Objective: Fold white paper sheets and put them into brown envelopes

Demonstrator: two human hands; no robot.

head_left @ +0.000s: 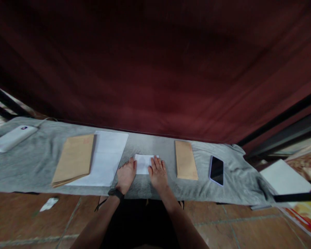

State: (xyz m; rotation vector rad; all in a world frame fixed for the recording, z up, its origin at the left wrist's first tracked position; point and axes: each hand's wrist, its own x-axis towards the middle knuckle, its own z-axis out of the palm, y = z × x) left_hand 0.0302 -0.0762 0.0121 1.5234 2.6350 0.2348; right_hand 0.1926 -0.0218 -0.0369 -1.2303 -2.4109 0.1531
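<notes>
A small folded white paper [143,162] lies on the grey cloth [36,162] in front of me. My left hand [126,174] rests at its left edge, fingers curled against the paper. My right hand [158,172] lies flat on its right edge with the fingers stretched out. Neither hand lifts anything. A dark band sits on my left wrist.
Left of the hands lie a stack of white sheets [106,157] and a pile of brown envelopes [74,159]. A single brown envelope [186,159] and a dark phone [217,170] lie to the right. A white device [11,138] sits far left. A dark red curtain hangs behind.
</notes>
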